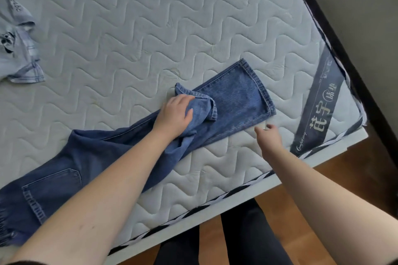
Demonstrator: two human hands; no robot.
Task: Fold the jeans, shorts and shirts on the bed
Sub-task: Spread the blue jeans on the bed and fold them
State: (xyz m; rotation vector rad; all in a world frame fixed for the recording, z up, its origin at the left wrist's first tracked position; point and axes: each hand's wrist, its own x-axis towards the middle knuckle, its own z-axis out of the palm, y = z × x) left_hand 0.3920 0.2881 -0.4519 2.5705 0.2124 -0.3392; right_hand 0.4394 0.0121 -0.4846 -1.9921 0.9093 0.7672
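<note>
Jeans [234, 101]: one blue pair lies stretched across the near part of the mattress [133, 34], with the waist and back pocket down by the person's left elbow and the leg ends out ahead of both hands.
Long axis: it runs from the waist, past the left forearm, up to the flat hem beyond the fingertips, so it lies nearly in line with the left arm.
Left hand [175, 114]: it rests on the upper leg, fingers curled over a bunched cuff and thumb pressed into the denim. I'd call that a hold on the cloth, not a flat press.
Right hand [269, 133]: it reaches toward the near edge of the lower leg, just short of the hem corner. The fingertips look close to the denim and seem to have something small and pale between them. Whether they grip or only touch, I cannot tell.
Nearer hand: the left is already on the jeans, while the right is just beside them.
Coming move, as I judge it: lay the held cuff out over the flat leg so that the two hems match.
Shirt [17, 45]: a pale crumpled one lies far beyond the left hand, well apart from the jeans.
</note>
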